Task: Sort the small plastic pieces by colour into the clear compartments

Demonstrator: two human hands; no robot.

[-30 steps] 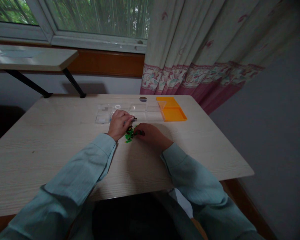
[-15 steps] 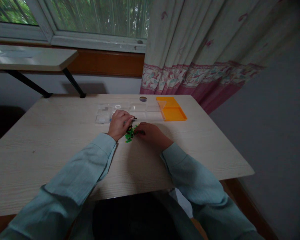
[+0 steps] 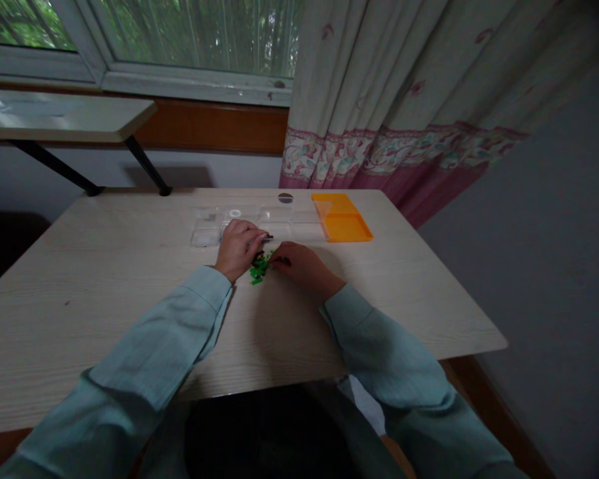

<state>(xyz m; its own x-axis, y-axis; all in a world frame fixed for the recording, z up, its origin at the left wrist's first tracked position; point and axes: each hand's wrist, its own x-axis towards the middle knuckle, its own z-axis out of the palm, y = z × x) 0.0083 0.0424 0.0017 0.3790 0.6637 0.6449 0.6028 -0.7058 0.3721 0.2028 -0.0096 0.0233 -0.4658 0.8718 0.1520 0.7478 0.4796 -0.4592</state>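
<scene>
The left hand (image 3: 237, 246) pinches a dark piece (image 3: 269, 237); whether the right hand (image 3: 302, 266) grips anything, I cannot tell. Between them, well in from the tabletop (image 3: 130, 299) near edge, lie small green pieces (image 3: 258, 269), probably light and stiff, best pinched by their sides

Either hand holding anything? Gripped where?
Left hand: small dark piece, apparently pinched by its left end, the other end poking out. Right hand: at the small green pieces; whether it holds anything can't be told.
</scene>
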